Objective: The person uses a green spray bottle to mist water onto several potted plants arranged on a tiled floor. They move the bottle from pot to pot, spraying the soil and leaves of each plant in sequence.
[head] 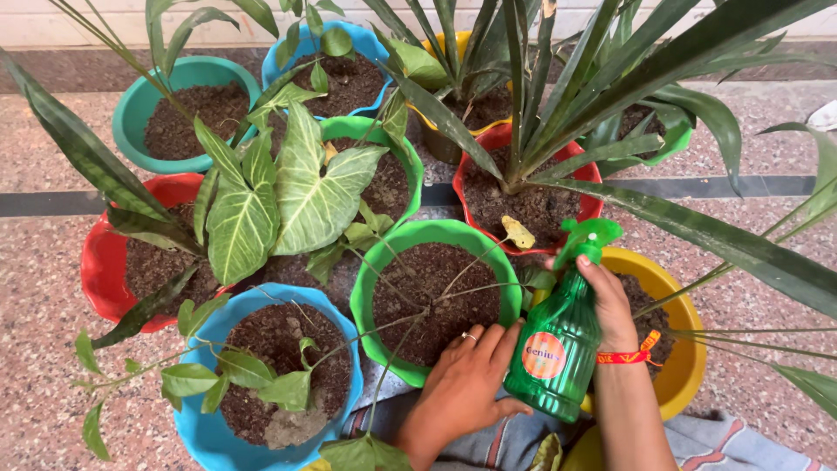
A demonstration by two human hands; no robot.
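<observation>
1. Head view, looking down on a cluster of plastic pots on a speckled stone floor.
2. Right hand (610, 305) wrapped around the neck of a green spray bottle (558, 344), fingers closed just below the green trigger head (586, 237); red thread band (629, 355) around that wrist.
3. Left hand (466, 379) laid flat and relaxed, fingers spread, grasping nothing; fingertips against the lower side of the spray bottle, palm over the near rim of a green pot (366, 288); ring on one finger.
4. Spray bottle tilted, base toward the body, nozzle pointing away over the pots, between both hands; round orange label on the side.
5. Green pot directly ahead of the left hand: dark soil, thin bare stems arching across.
6. Blue pot (196, 410) left of the left hand: soil with a pale clod, small leafy shoots.
7. Red pot (96, 262) further left: soil, long dark strap leaves.
8. Second green pot (410, 170) beyond: large pale-veined arrow-shaped leaves.
9. Teal pot (131, 113) and second blue pot (366, 39) at the far side: soil, slim stems.
10. Second red pot (466, 196) just beyond the trigger head: soil, one yellowed leaf (519, 232), long sword-like leaves fanning out.
11. Yellow pot (684, 349) under and right of the right wrist: soil mostly hidden by the arm.
12. Another yellow pot (445, 148) far behind, largely hidden by foliage.
</observation>
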